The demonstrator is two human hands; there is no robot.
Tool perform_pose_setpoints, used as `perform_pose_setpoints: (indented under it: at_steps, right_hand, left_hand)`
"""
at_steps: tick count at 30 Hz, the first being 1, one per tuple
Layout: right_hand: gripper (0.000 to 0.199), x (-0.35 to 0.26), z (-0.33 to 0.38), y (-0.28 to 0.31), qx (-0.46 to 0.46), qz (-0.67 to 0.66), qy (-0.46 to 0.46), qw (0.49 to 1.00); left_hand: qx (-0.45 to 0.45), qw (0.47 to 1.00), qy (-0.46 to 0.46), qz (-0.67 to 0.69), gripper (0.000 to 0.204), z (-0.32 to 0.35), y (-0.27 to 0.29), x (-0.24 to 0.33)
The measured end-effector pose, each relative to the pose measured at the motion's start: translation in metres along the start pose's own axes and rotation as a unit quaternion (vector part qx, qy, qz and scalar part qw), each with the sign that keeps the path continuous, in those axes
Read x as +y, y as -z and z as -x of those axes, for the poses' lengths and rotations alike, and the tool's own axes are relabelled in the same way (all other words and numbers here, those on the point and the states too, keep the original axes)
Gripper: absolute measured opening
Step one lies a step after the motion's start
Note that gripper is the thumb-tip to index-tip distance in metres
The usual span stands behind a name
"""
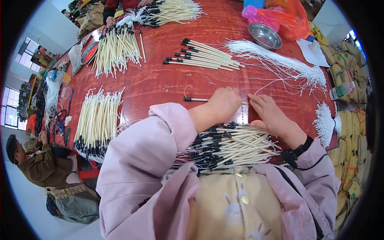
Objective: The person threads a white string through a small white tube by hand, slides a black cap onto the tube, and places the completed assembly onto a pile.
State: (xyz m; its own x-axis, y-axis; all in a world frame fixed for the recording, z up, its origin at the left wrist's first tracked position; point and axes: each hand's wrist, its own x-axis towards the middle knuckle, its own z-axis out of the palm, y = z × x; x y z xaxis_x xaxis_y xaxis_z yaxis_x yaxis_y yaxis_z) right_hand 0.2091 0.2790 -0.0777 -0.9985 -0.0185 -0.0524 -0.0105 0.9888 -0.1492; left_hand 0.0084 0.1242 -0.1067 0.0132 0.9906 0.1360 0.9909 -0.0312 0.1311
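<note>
My left hand (225, 105) is closed over a cream-coloured stick with a black end piece (193, 99); the stick's other end is hidden under the fingers. My right hand (274, 116) lies just to the right, fingers stretched toward the left hand and the thumb apart. A thin pale cord meets its fingertips; whether they grip it I cannot tell. Nearer my body lies a heap of similar black-ended sticks (244, 146). Beyond my hands are several loose sticks (204, 57) and a long bundle of white cords (280, 60).
On the red table (156, 90), stick bundles (98, 120) stand at left. A metal bowl (265, 36), red plastic bag (294, 22) and tied white cord bundle (325, 125) line the right side. A plastic bottle (342, 90) lies by sacks. Other people sit at left and far side.
</note>
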Motion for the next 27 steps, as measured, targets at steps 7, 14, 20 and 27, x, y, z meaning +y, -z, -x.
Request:
perform_pose_setpoints:
  at_steps: [7, 14, 20, 27]
  right_hand:
    - [0.063, 0.024, -0.008, 0.001, 0.133, -0.091, -0.063, 0.985]
    - [0.027, 0.001, -0.049, -0.014, 0.125, -0.045, 0.015, 0.991]
    - [0.012, 0.008, -0.027, -0.016, 0.153, 0.005, 0.006, 0.988]
    - [0.011, 0.005, 0.034, 0.034, 0.139, -0.074, -0.014, 0.987]
  left_hand:
    - [0.171, 0.978, 0.115, 0.033, 0.035, 0.046, 0.053, -0.030]
    - [0.126, 0.935, 0.284, 0.173, 0.029, 0.077, 0.028, -0.091]
    - [0.174, 0.941, 0.221, 0.190, 0.022, 0.091, 0.047, -0.092]
    - [0.254, 0.818, 0.452, 0.247, 0.017, 0.214, 0.142, -0.127]
